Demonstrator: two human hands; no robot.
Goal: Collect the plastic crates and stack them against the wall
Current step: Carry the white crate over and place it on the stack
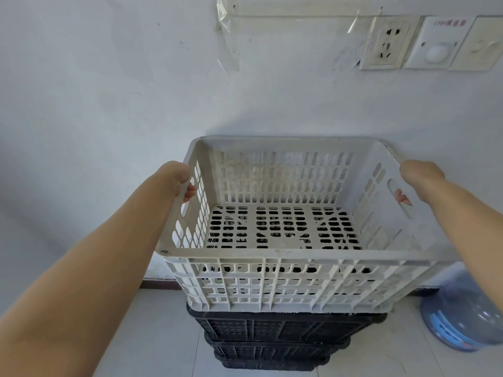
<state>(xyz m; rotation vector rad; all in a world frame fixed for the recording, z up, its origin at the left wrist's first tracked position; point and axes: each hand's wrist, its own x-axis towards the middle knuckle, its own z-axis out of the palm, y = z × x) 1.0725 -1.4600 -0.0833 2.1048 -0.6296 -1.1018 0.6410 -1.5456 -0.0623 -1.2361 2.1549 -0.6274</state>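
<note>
A white perforated plastic crate [280, 281] sits on top of a stack of black crates [272, 330] against the wall. My left hand [179, 180] grips the crate's left side, with its fingertips showing through the handle slot. My right hand [419, 180] grips the right side the same way, fingers curled into the handle hole. The white crate is empty, and the black crates show through its slotted floor.
The pale wall [109, 104] stands directly behind the stack, with a power socket [386, 44] and switch plates at the upper right. A blue water jug [460, 319] stands on the tiled floor to the right of the stack.
</note>
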